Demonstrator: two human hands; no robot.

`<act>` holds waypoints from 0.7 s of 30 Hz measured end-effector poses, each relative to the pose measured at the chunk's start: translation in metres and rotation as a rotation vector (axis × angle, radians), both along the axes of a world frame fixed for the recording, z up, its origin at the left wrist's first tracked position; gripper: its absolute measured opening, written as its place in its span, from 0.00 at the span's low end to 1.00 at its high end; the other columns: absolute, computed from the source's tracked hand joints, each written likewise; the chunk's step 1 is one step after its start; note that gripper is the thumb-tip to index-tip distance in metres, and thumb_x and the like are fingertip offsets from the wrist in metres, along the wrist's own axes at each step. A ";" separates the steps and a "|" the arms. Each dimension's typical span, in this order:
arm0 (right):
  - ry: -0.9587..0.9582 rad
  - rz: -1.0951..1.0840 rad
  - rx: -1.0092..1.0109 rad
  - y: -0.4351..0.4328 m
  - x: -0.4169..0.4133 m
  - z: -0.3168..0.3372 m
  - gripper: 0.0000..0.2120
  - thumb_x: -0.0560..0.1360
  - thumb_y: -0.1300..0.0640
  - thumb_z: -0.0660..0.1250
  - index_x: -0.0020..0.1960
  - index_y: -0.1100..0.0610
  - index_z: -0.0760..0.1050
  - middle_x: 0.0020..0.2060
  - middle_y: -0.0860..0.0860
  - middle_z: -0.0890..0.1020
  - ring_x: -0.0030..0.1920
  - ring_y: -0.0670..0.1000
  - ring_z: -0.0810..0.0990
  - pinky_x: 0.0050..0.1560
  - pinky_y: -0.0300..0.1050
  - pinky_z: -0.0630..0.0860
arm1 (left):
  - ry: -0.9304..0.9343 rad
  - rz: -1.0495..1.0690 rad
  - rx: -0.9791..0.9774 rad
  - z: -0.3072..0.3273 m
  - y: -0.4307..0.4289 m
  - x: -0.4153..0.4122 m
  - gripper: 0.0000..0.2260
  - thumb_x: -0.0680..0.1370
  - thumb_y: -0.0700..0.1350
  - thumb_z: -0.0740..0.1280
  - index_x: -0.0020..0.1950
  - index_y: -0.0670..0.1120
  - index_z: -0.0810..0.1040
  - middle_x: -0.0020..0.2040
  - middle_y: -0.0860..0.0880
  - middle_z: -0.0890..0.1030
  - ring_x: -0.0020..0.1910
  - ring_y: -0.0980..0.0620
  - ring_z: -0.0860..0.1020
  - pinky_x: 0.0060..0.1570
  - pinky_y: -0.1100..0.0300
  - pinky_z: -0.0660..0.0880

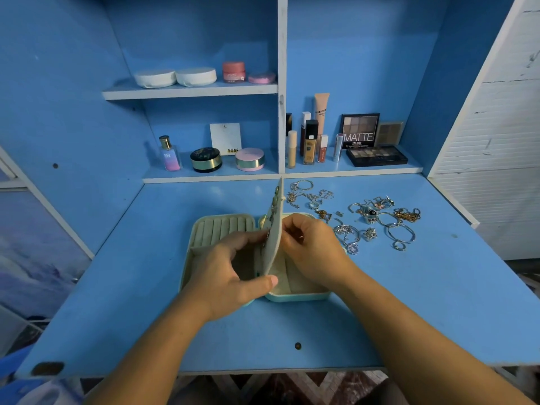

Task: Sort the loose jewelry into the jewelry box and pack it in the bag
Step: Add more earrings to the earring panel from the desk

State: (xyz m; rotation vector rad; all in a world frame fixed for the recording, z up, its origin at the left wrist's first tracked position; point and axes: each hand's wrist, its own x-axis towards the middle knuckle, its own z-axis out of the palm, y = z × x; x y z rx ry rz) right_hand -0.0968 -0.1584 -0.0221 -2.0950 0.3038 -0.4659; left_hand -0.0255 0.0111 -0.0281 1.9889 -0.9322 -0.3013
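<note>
A mint-green jewelry box point(295, 296) lies open on the blue desk, with cream ring rolls point(222, 229) in its left half. Its cream earring panel point(273, 229) stands upright in the middle. My left hand point(230, 270) holds the panel's lower edge between thumb and fingers. My right hand point(309, 247) is against the panel's right face, fingers curled and pinching something small there that I cannot make out. Loose silver and gold jewelry point(377, 220) lies spread on the desk to the right of the box. No bag is in view.
The desk point(438, 302) sits inside a blue cabinet. A low shelf ledge point(263, 178) behind the box carries perfume, compacts, foundation bottles and eyeshadow palettes point(375, 156). An upper shelf holds jars. The desk's front edge runs just below my forearms.
</note>
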 end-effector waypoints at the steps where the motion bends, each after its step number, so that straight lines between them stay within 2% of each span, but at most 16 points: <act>1: 0.013 -0.012 0.062 -0.004 -0.002 -0.001 0.04 0.77 0.57 0.64 0.45 0.53 0.77 0.39 0.48 0.82 0.39 0.44 0.80 0.43 0.40 0.77 | -0.016 -0.004 0.010 0.000 -0.001 0.000 0.32 0.59 0.63 0.73 0.64 0.61 0.75 0.59 0.65 0.77 0.60 0.66 0.74 0.58 0.67 0.70; 3: -0.024 -0.055 0.297 -0.011 -0.009 0.003 0.06 0.79 0.60 0.61 0.50 0.53 0.76 0.43 0.52 0.83 0.39 0.49 0.81 0.45 0.47 0.77 | -0.041 -0.005 0.032 0.000 -0.001 -0.001 0.34 0.59 0.64 0.74 0.65 0.62 0.73 0.61 0.68 0.75 0.61 0.70 0.71 0.57 0.73 0.67; 5: -0.083 -0.066 0.505 -0.017 -0.021 0.012 0.09 0.81 0.60 0.58 0.56 0.53 0.74 0.46 0.54 0.83 0.40 0.49 0.80 0.46 0.48 0.76 | -0.045 -0.007 0.033 0.001 0.000 -0.001 0.37 0.58 0.66 0.76 0.66 0.63 0.72 0.61 0.69 0.73 0.61 0.74 0.69 0.53 0.80 0.64; 7: -0.090 -0.015 0.550 -0.023 -0.036 0.018 0.11 0.80 0.55 0.59 0.61 0.53 0.74 0.49 0.54 0.83 0.42 0.48 0.81 0.48 0.45 0.77 | -0.044 -0.011 0.043 0.001 0.000 0.000 0.40 0.56 0.69 0.77 0.66 0.63 0.71 0.62 0.70 0.72 0.62 0.75 0.68 0.55 0.81 0.63; 9: -0.047 0.073 0.511 -0.025 -0.048 0.020 0.19 0.75 0.49 0.63 0.65 0.50 0.71 0.52 0.49 0.83 0.48 0.45 0.82 0.50 0.41 0.79 | -0.081 -0.013 0.077 -0.001 -0.002 0.001 0.43 0.54 0.74 0.74 0.67 0.63 0.71 0.62 0.69 0.73 0.64 0.71 0.68 0.62 0.71 0.66; 11: 0.001 0.108 0.449 -0.026 -0.056 0.016 0.30 0.69 0.48 0.67 0.69 0.49 0.67 0.54 0.47 0.82 0.53 0.45 0.81 0.50 0.38 0.78 | -0.120 -0.003 0.106 -0.003 -0.003 0.000 0.44 0.53 0.77 0.70 0.67 0.62 0.72 0.63 0.68 0.73 0.65 0.68 0.68 0.66 0.61 0.67; 13: 0.054 0.077 0.345 -0.025 -0.060 0.011 0.37 0.67 0.48 0.71 0.73 0.52 0.63 0.54 0.46 0.81 0.52 0.43 0.81 0.47 0.35 0.78 | -0.139 0.012 0.117 -0.002 -0.003 -0.001 0.44 0.54 0.78 0.69 0.67 0.62 0.72 0.64 0.67 0.71 0.66 0.66 0.67 0.67 0.58 0.67; 15: 0.111 0.016 0.195 -0.026 -0.062 0.005 0.37 0.69 0.51 0.73 0.74 0.53 0.61 0.54 0.43 0.79 0.48 0.39 0.80 0.45 0.32 0.76 | -0.163 0.021 0.136 -0.001 -0.003 -0.003 0.43 0.55 0.78 0.67 0.67 0.61 0.72 0.65 0.67 0.69 0.67 0.64 0.66 0.68 0.59 0.65; 16: 0.143 -0.016 0.092 -0.027 -0.063 0.001 0.36 0.71 0.50 0.72 0.74 0.52 0.61 0.56 0.43 0.77 0.49 0.39 0.78 0.47 0.32 0.75 | -0.183 0.022 0.150 0.000 -0.003 -0.004 0.43 0.56 0.78 0.66 0.67 0.61 0.72 0.65 0.66 0.69 0.67 0.64 0.65 0.68 0.59 0.64; 19: 0.203 -0.069 -0.171 -0.029 -0.067 -0.012 0.35 0.72 0.45 0.70 0.75 0.51 0.61 0.62 0.44 0.69 0.64 0.45 0.68 0.64 0.39 0.68 | -0.236 0.017 0.174 0.000 -0.004 -0.007 0.40 0.58 0.78 0.64 0.65 0.60 0.74 0.64 0.67 0.69 0.66 0.65 0.66 0.67 0.60 0.64; 21: 0.180 -0.084 -0.220 -0.026 -0.068 -0.017 0.34 0.72 0.44 0.69 0.74 0.52 0.63 0.60 0.43 0.67 0.65 0.45 0.62 0.63 0.37 0.62 | -0.272 0.011 0.185 -0.001 -0.005 -0.008 0.38 0.60 0.78 0.63 0.64 0.60 0.76 0.63 0.67 0.69 0.64 0.66 0.66 0.65 0.63 0.64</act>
